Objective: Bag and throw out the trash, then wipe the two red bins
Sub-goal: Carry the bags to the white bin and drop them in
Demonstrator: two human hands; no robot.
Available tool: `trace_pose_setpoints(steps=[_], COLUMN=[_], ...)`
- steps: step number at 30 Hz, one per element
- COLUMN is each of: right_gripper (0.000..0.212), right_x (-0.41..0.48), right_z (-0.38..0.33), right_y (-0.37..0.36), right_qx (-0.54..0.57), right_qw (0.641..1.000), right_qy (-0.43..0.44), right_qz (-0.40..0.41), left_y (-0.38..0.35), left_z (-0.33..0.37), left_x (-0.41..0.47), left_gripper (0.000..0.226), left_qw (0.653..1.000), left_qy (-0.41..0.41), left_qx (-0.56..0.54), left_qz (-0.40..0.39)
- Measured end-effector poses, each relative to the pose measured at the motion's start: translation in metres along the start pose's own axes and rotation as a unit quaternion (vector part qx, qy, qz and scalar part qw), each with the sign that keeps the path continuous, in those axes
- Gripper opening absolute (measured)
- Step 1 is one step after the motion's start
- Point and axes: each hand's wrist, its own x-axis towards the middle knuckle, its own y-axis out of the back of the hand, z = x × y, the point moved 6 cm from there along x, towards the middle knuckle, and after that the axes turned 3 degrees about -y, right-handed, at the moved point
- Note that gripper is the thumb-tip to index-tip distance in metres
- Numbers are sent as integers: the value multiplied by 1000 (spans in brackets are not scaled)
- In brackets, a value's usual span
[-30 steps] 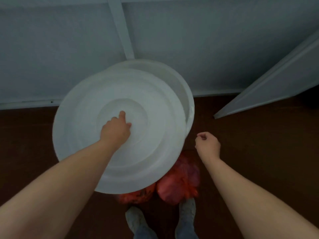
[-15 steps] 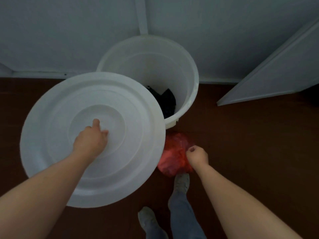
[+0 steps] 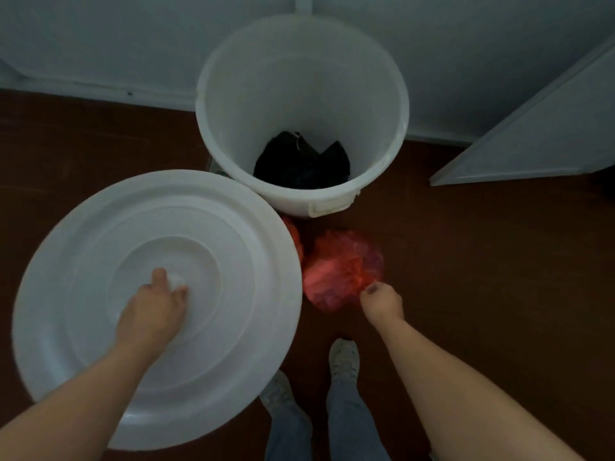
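**Grip state.** The left grip [image 3: 149,314] is closed on the small central knob of the white lid [image 3: 100,244], with the fingers curled round the knob and the thumb on its far side. It carries the lid roughly flat, to the left of the open bin. The right grip [image 3: 382,302] has its fingers curled and sits at the near-right edge of the red bag [image 3: 339,264]. The creases of the plastic run toward the grip, but it cannot be told whether the grip has closed on the bag.

**Position of the task's thing.** The red bag lies on the dark floor [image 3: 482,277], just near of the white bin [image 3: 299,88] and just far-left of the right grip. A second red bag [image 3: 294,237] lies to its left and is mostly hidden under the lid's rim. The right grip is the nearer one. The left is occupied.

**Critical relation.** The bin mouth lies far of the bag and above it, slightly to the left. The judged next move is a lift away from the person and over the near rim.

**Materials.**
- The red bag is thin, crinkled, translucent film, bunched into a rounded lump with no clear long axis. It is likely to sag and swing when lifted.
- The lid is rigid moulded plastic with concentric ridges.
- The bin is a smooth, tapered round tub with a black bag [image 3: 299,164] at the bottom.
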Motion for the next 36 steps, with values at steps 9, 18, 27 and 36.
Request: trace_pose_setpoints(steps=[9, 18, 27, 36], right_gripper=[34, 38, 23, 24], right_x=[87, 149, 133, 34], right_z=[19, 35, 10, -40], right_y=[-36, -67, -40, -3], right_qx=[-96, -111, -70, -42], right_qw=[995, 993, 984, 987], right_qy=[6, -5, 75, 86], right_qz=[38, 44, 144, 131], left_y=[-110, -193, -192, -104], left_z=[-13, 9, 14, 7], left_x=[16, 57, 64, 29], left_gripper=[42, 50, 50, 54], left_qw=[998, 997, 998, 999], left_qy=[56, 48, 38, 15], left_qx=[-3, -10, -4, -14], left_qz=[-31, -56, -51, -38])
